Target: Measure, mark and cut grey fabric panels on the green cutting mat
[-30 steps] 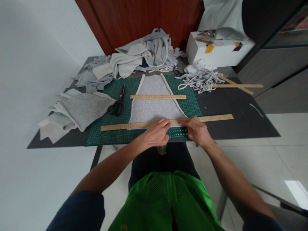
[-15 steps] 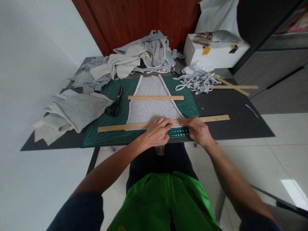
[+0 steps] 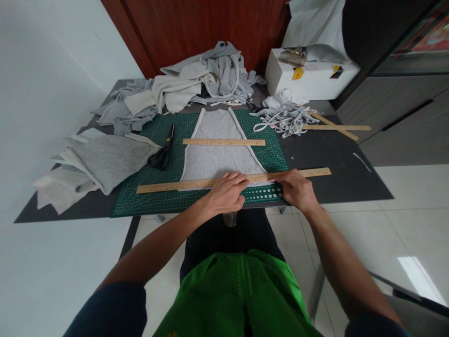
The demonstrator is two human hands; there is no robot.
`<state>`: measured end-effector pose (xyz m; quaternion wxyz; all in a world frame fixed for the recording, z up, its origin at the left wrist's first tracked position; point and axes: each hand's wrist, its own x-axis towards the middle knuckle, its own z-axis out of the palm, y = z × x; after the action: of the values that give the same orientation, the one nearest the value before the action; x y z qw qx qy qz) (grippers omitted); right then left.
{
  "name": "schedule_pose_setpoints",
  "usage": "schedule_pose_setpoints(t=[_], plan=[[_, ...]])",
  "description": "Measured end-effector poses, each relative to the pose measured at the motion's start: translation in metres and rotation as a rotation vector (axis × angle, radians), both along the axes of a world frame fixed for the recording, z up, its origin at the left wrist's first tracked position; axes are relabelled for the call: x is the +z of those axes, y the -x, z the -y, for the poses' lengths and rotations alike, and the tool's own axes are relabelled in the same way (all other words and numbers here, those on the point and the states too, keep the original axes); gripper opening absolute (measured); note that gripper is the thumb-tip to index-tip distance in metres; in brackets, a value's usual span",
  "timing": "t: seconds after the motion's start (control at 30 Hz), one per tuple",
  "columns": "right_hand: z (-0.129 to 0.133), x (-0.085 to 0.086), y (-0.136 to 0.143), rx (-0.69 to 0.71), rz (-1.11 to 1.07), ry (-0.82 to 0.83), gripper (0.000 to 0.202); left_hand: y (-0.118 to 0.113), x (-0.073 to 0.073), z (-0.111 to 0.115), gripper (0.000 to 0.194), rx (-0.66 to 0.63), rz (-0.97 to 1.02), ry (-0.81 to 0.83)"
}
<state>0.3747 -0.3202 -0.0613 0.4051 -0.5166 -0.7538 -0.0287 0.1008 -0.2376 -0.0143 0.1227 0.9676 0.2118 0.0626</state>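
A light grey fabric piece (image 3: pixel 219 161) with rolled side edges lies flat on the green cutting mat (image 3: pixel 154 201). Across its lower edge runs a long wooden ruler (image 3: pixel 171 186), and a shorter wooden ruler (image 3: pixel 224 142) crosses its upper part. My left hand (image 3: pixel 228 192) rests on the long ruler, its fingers spread over the wood. Just right of the fabric's lower corner, my right hand (image 3: pixel 298 189) is closed at the ruler's lower edge; what its fingertips pinch is too small to make out. Black scissors (image 3: pixel 163 154) lie left of the fabric.
Folded grey fabric (image 3: pixel 112 159) lies at the left, with a heap of cloth (image 3: pixel 210 79) behind the mat. A tangle of strips (image 3: pixel 284 114), two crossed rulers (image 3: pixel 351 127) and a white box (image 3: pixel 315 79) are at the back right.
My right hand has moved a little to the right along the long ruler, away from my left hand. My left hand stays on the ruler. The whole view has shifted slightly.
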Motion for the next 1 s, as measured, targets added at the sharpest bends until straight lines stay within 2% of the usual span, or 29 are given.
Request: schedule_pose_setpoints(t=[0.2, 0.33, 0.43, 0.6, 0.77, 0.87, 1.0], plan=[[0.004, 0.009, -0.006, -0.111, -0.033, 0.037, 0.021, -0.001, 0.000, -0.001, 0.046, 0.022, -0.013, -0.001], [-0.003, 0.020, -0.005, -0.383, -0.165, 0.044, 0.013, -0.001, 0.003, -0.002, 0.044, 0.021, -0.018, 0.003], [-0.019, 0.022, -0.011, -0.572, -0.278, 0.103, 0.022, -0.002, 0.005, -0.003, 0.041, 0.027, -0.008, 0.006], [-0.058, 0.019, -0.027, -0.727, -0.285, 0.237, 0.020, -0.003, 0.006, -0.010, 0.033, 0.016, 0.030, 0.020], [-0.083, 0.020, -0.037, -0.816, -0.266, 0.396, 0.020, -0.004, 0.006, -0.016, 0.030, -0.018, 0.065, 0.052], [-0.088, 0.020, -0.043, -0.854, -0.244, 0.486, 0.021, -0.004, 0.005, -0.019, 0.030, -0.028, 0.082, 0.068], [-0.088, 0.016, -0.049, -0.880, -0.201, 0.506, 0.020, -0.002, 0.002, -0.021, 0.031, -0.048, 0.100, 0.071]])
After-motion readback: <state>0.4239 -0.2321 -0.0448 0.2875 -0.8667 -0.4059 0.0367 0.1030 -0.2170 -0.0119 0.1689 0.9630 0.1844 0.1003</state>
